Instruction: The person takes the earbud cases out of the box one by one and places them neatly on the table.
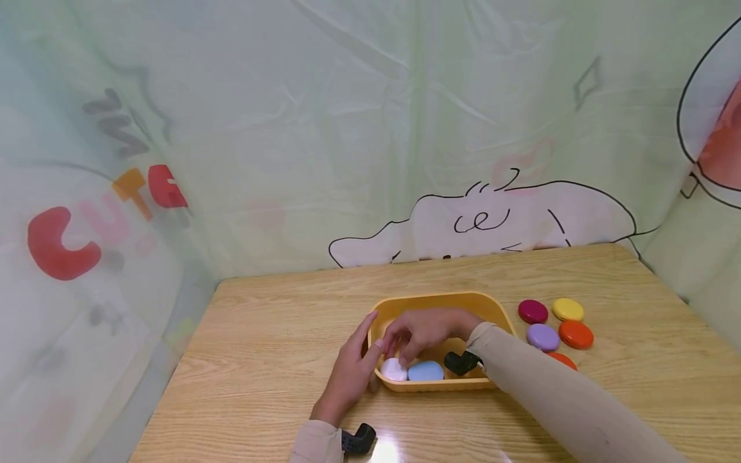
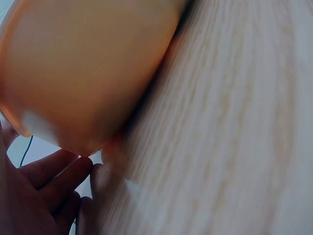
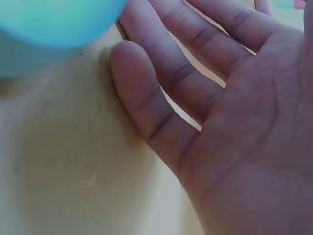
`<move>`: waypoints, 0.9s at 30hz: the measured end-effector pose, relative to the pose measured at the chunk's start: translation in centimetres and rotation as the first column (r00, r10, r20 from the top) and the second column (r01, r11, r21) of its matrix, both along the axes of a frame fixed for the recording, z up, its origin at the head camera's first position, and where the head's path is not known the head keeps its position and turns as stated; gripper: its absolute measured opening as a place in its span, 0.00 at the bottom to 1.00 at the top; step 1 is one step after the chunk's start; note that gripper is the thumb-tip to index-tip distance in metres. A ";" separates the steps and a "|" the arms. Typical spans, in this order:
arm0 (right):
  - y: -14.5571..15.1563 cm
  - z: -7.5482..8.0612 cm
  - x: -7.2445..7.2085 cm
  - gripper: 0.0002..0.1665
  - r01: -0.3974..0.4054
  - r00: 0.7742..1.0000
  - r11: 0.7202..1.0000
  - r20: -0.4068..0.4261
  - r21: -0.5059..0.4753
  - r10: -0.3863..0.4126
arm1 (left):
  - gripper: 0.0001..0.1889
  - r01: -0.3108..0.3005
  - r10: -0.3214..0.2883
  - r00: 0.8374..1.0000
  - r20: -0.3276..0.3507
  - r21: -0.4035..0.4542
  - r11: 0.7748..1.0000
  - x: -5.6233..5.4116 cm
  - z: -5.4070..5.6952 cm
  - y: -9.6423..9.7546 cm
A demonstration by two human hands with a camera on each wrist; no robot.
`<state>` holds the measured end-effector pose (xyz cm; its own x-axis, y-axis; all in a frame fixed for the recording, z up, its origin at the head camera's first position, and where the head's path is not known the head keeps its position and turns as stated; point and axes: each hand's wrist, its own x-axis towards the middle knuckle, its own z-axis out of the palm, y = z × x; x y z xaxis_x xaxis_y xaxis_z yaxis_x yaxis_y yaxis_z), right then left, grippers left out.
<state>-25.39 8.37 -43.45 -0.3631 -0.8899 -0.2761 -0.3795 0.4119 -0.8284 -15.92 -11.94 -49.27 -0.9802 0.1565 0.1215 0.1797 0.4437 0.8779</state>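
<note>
A yellow-orange basket point(image 1: 440, 299) stands on the table. My left hand point(image 1: 350, 370) is at its left end, thumb at the rim; in the left wrist view the fingers point(image 2: 68, 178) touch its outer wall. My right hand point(image 1: 428, 329) reaches inside at the left, fingers bent downward. A pinkish patch shows beneath its fingertips; I cannot tell whether it is a held piece. Directly below that hand lies a white round piece point(image 1: 394, 370), beside a light blue one point(image 1: 426, 372). In the right wrist view, the little finger and its neighbours reach toward a blue piece point(image 3: 58, 24).
Right of the basket lie several round glossy pieces: dark red point(image 1: 532, 312), yellow point(image 1: 568, 309), purple point(image 1: 543, 337) and orange-red point(image 1: 576, 334). Another red piece point(image 1: 561, 360) is partly hidden by the right sleeve point(image 1: 556, 399). A printed curtain point(image 1: 324, 141) hangs behind the wooden table point(image 1: 260, 347).
</note>
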 end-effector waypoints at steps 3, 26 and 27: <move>0.0 -0.1 0.1 0.17 -0.001 1.000 1.000 0.014 -0.004 0.001 | 0.30 0.001 -0.001 1.000 -0.002 0.000 1.000 0.0 0.0 0.0; -0.2 0.1 0.5 0.16 -0.032 0.998 0.999 0.046 0.038 0.030 | 0.29 0.013 -0.013 1.000 -0.029 0.000 1.000 -0.2 -0.1 -0.1; -0.3 0.0 0.5 0.15 -0.035 0.999 0.999 0.040 0.034 0.033 | 0.29 0.012 -0.012 1.000 -0.026 -0.001 1.000 -0.1 -0.1 -0.1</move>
<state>-24.84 8.10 -43.43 -0.3208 -0.8912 -0.3207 -0.3611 0.4281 -0.8285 -16.06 -12.07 -49.38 -0.9747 0.1687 0.1469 0.2080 0.4419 0.8726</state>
